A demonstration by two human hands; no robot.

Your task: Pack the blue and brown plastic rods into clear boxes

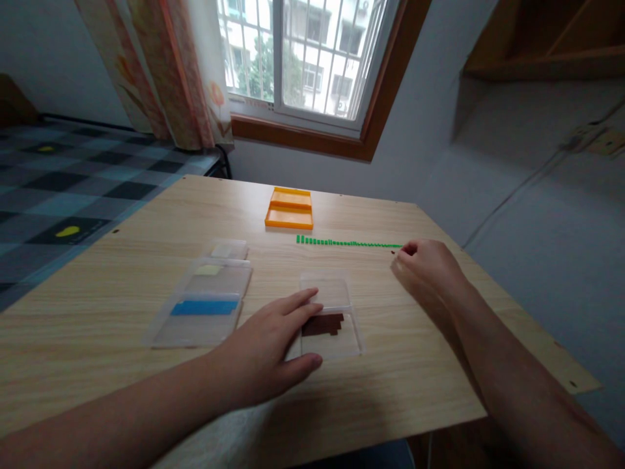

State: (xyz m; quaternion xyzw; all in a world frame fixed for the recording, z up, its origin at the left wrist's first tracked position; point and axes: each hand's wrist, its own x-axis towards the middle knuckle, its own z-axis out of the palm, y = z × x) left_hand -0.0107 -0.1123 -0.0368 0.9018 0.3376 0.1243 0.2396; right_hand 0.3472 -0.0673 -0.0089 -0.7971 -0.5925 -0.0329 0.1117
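My left hand (273,345) lies with fingers spread over the left side of an open clear plastic box (354,335), its palm covering part of it. Inside that box is a block of small dark brown tiles (319,324), stepped along its right side. My right hand (427,264) is pinched at the right end of a long row of small green tiles (336,242). A tiny dark brown spot or piece (393,252) shows by its fingertips; whether they hold it I cannot tell. The green tiles look wider spaced at the left and finer toward the right.
Left of my left hand lies a clear case (195,332) with a blue strip of tiles (205,307) and a pale piece (207,270). A smaller clear box (229,249) adjoins it. An orange two-part tray (289,227) stands at the back of the wooden table (390,391).
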